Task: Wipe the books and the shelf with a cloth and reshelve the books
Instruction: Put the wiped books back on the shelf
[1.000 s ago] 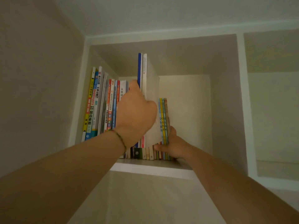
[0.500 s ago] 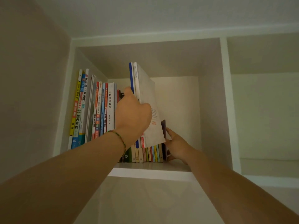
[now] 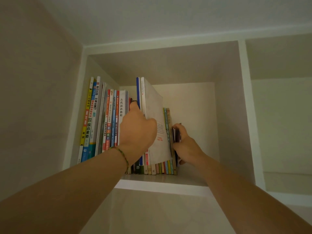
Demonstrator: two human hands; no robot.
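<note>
left hand [image 3: 137, 130], middle of frame, is gripping two tall books [image 3: 152, 119] | right hand [image 3: 183, 144] is pinching a small dark book [image 3: 175, 135] beside them | shelf [image 3: 162, 186] below | keep the row upright, slide it in straight

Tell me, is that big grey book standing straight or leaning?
Leaning. The big grey book tilts with its top to the left, bottom spreading right, while the left hand holds it.

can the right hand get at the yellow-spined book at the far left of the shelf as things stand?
Probably not. The right hand grips a dark thin book at the row's right end, and the left hand, holding the tall books, crosses the path to the yellow book.
</note>
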